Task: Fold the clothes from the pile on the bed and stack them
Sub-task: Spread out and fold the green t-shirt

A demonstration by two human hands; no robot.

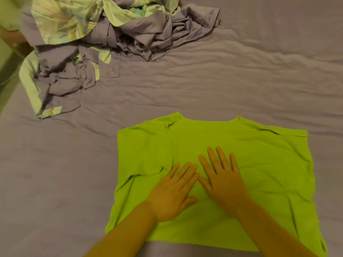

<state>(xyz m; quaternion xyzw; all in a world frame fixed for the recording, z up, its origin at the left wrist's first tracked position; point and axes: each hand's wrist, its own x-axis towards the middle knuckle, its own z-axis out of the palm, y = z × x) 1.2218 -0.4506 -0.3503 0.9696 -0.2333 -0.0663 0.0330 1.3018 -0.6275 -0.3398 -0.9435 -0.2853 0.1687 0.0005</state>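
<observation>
The lime-green T-shirt (241, 160) lies spread at lower centre of the bed (259, 80), sleeves tucked in. The left hand (174, 191) and right hand (222, 180) press flat on it, fingers straight. No stack is visible; the pile (96, 43) at upper left awaits folding.

The T-shirt (250, 164) lies spread flat on the bed (241, 80), its neckline on the far side and one sleeve folded in over its left part. Both hands rest on the T-shirt side by side: the left hand (172, 193) left of its middle, the right hand (222, 180) just beside (thumbs nearly touching). The pile of clothes (89, 47) lies well behind the T-shirt, off to its left.
</observation>
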